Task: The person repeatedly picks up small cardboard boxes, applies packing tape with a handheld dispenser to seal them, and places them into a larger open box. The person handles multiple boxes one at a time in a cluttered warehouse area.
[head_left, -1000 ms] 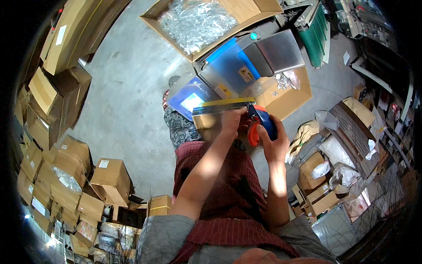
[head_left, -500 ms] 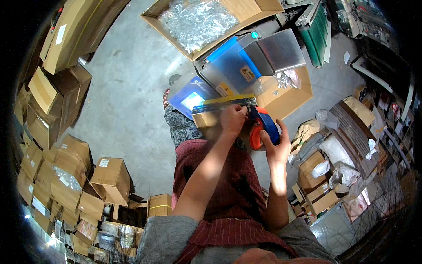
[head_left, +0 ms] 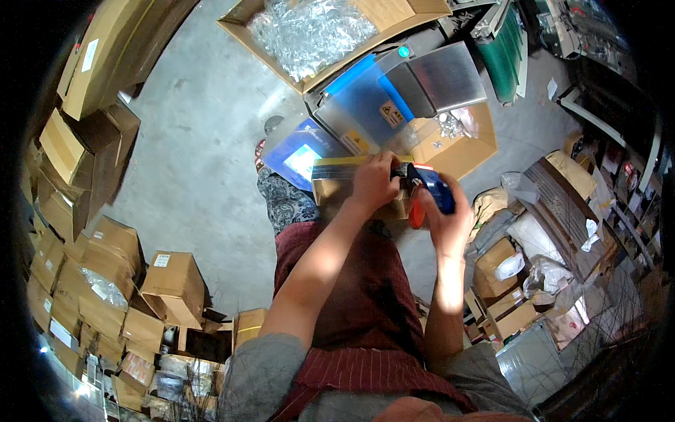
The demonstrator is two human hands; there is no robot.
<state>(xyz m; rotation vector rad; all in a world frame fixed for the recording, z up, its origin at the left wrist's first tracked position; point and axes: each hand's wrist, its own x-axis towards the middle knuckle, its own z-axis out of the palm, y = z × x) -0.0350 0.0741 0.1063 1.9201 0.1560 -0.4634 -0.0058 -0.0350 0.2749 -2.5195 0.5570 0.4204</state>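
A small cardboard box (head_left: 329,193) stands before me, with a yellow and dark band along its upper edge. My left hand (head_left: 375,184) lies at the right part of that edge, fingers bent and close together; what they pinch, if anything, is hidden. Beside it, at the box's right end, my right hand (head_left: 452,216) is wrapped round a blue and red tape dispenser (head_left: 437,190). The dispenser's dark front end is close to the left hand's fingers. Whether tape runs between the dispenser and the box is too small to tell.
Just beyond stands a blue and steel machine (head_left: 365,105) with a lit screen (head_left: 304,160). An open carton of clear plastic pieces (head_left: 309,39) is behind it. Another open carton (head_left: 467,151) sits at its right. Stacked cartons (head_left: 105,253) line the left; bags and cardboard (head_left: 513,267) lie right.
My left hand has moved slightly up and over the box's edge. The right hand has turned the tape dispenser and shifted a little right. The view has shifted slightly.
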